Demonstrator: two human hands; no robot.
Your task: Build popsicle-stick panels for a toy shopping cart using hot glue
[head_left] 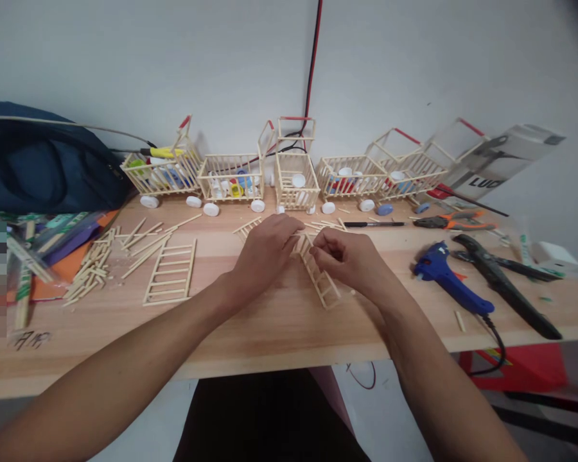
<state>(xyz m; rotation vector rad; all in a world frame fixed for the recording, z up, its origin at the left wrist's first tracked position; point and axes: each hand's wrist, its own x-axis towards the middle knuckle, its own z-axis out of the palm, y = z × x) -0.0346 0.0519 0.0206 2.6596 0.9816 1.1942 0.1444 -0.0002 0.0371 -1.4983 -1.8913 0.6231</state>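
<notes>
The tabletop [270,330] is set against a pale wall, and things are spread along its whole width. A blue bag [24,186] is placed at the far left. Along the back, five stick-built carts [296,190] are lined up, fitted with wheels and red-topped handles and loaded with small coloured pieces; beside the last, a lettered box [515,160] is seen. The left hand [268,240] and right hand [347,253] are held near each other at the middle, a narrow gap left between them, their fingers curled over the upper end of a ladder frame [320,278]; whether it is gripped by either cannot be told. The frame is slanted towards the near edge, just in front of the right hand. To the right are laid a black tool [510,292], a blue glue gun [455,282] and orange-handled pliers [455,221]. A second frame [171,272] is laid flat to the left, near heaped sticks [94,269]. Behind the right hand, a black pen [373,224] is seen, and near the glue gun, a stub [460,321].
</notes>
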